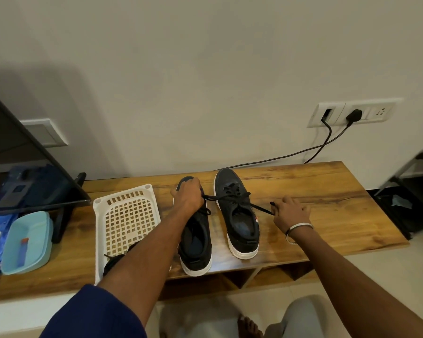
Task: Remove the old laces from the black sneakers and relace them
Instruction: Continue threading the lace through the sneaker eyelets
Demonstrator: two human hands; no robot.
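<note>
Two black sneakers with white soles stand side by side on the wooden table (327,191), toes toward the wall. The right sneaker (237,215) has a black lace (232,196) threaded through its eyelets. My left hand (187,195) lies over the front of the left sneaker (197,242) and grips one end of that lace. My right hand (289,212) pinches the other lace end on the table to the right of the shoe, with the lace stretched between both hands. A bundle of black laces (114,261) lies in the white basket, partly hidden by my left arm.
A white perforated plastic basket (127,215) sits left of the shoes. A light blue box (27,242) and a dark screen (22,167) on a stand are at far left. Black cables (303,152) run from the wall sockets (352,114) behind the table.
</note>
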